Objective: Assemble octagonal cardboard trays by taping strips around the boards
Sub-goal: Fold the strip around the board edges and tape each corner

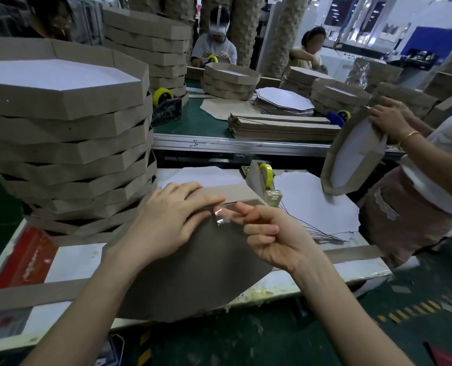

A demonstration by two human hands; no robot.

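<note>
Right hand (267, 233): pinching a short piece of clear tape (220, 216) between thumb and forefinger, remaining fingers curled. Left hand (166, 220): flat, fingers straight, pressing the cardboard strip (219, 192) against the far edge of the brown board (193, 273), itself lying on the table (69, 260) and overhanging the near edge. Taping of one joint under way; tape's free end possibly touching the strip already, unclear through glare. Next: lay tape across strip and board, rub down firmly. Beyond, tape dispenser (264, 183); left, stack of finished trays (66, 128).
</note>
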